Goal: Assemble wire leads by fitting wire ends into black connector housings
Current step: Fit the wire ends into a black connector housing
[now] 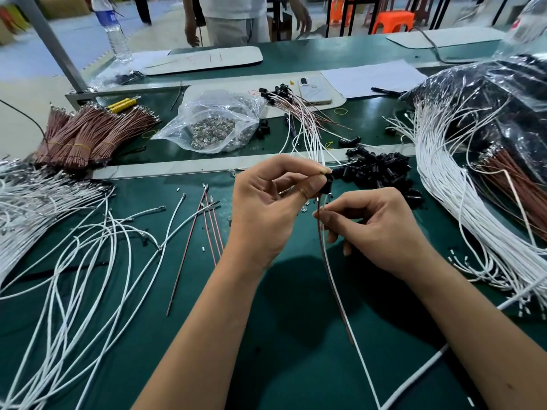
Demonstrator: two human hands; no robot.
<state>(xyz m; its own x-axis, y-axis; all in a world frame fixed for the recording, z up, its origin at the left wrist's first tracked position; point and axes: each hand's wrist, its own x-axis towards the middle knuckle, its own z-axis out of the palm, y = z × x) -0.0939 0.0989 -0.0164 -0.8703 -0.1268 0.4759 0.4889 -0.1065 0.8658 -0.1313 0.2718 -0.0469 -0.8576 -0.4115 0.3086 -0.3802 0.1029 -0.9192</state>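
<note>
The left hand [266,202] pinches a black housing [326,184], and the right hand [376,229] pinches two wires [328,261] just below it.

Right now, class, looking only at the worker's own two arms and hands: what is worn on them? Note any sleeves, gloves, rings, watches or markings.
Both arms are bare as far as the picture shows: no sleeves reach the forearms. The left hand and right hand wear no gloves. No watch, wristband or markings appear on either wrist. No ring is clearly visible. Fingernails are short and unpainted.

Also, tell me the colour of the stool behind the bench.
Orange stool, clearest in the head view.
</note>
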